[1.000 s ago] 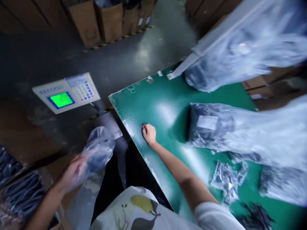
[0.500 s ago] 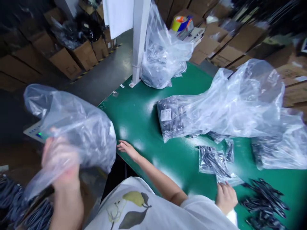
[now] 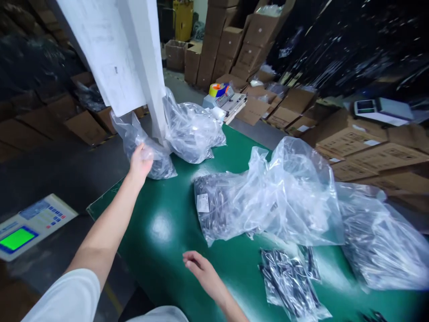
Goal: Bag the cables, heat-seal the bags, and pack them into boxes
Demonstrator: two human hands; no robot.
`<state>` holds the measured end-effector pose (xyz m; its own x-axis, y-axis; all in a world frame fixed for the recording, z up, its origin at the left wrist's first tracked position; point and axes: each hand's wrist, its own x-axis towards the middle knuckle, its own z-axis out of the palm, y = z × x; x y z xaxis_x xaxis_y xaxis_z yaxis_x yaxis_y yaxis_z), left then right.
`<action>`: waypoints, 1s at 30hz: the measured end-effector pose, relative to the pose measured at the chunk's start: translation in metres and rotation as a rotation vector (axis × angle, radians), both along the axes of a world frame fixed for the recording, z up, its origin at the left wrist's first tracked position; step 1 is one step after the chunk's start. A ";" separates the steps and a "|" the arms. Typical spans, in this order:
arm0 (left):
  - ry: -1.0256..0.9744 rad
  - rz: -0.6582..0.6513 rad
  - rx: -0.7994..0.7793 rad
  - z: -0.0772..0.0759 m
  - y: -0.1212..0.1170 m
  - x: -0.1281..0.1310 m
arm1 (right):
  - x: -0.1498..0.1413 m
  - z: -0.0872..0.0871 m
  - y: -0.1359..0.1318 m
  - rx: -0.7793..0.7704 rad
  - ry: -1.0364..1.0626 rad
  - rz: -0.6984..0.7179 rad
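Note:
My left hand [image 3: 140,162] reaches out to the far left corner of the green table [image 3: 157,232] and is closed on a crumpled clear plastic bag [image 3: 163,167] lying at the foot of a white post [image 3: 140,67]. My right hand [image 3: 200,267] hovers low over the near part of the table, fingers stretched out, holding nothing. To its right lies a big clear bag of dark parts [image 3: 268,201] with a white label. A small packet of dark parts [image 3: 288,284] lies in front of that bag.
Another clear bag [image 3: 192,129] leans against the post, and one more [image 3: 378,241] lies at the right. A scale display with a green screen [image 3: 23,230] stands left of the table. Cardboard cartons [image 3: 368,152] and a tape roll [image 3: 217,89] fill the back.
My left hand has carried the clear bag from low down by the scale up to the table's far corner at the post. My right hand stayed near the table's front edge. The view swung upward.

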<state>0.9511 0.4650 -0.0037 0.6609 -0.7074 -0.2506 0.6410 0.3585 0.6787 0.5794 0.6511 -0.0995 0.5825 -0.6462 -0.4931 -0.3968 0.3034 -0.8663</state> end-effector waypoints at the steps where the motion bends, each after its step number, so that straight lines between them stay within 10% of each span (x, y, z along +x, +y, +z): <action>1: -0.121 -0.020 0.088 -0.005 -0.008 0.005 | -0.004 0.029 -0.012 -0.047 -0.027 0.095; 4: -0.705 -0.039 0.368 -0.024 -0.010 0.028 | -0.003 0.122 -0.080 -0.412 -0.053 0.295; 7: -1.306 0.140 0.536 -0.052 0.004 0.050 | 0.028 0.187 -0.186 -0.917 0.012 0.176; 10: -1.504 -0.010 0.725 -0.081 0.004 0.054 | 0.089 0.199 -0.297 -1.300 0.145 -0.012; 14: -1.605 -0.360 0.875 -0.105 -0.019 0.049 | 0.174 0.165 -0.384 -1.333 0.403 0.001; 19: -1.513 -0.324 0.695 -0.109 0.008 0.070 | 0.214 0.163 -0.396 -1.046 0.657 0.015; 25: -1.421 -0.219 0.512 -0.098 0.109 0.065 | 0.210 0.256 -0.389 -1.039 0.339 -0.260; 30: -1.407 -0.371 0.378 -0.063 0.186 0.045 | 0.203 0.328 -0.332 -1.042 0.160 -0.372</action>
<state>0.9964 0.6506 -0.0665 0.3125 -0.9246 0.2180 -0.5827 -0.0053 0.8126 0.7823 0.3195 0.2283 0.2455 -0.9080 0.3394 -0.5618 -0.4186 -0.7135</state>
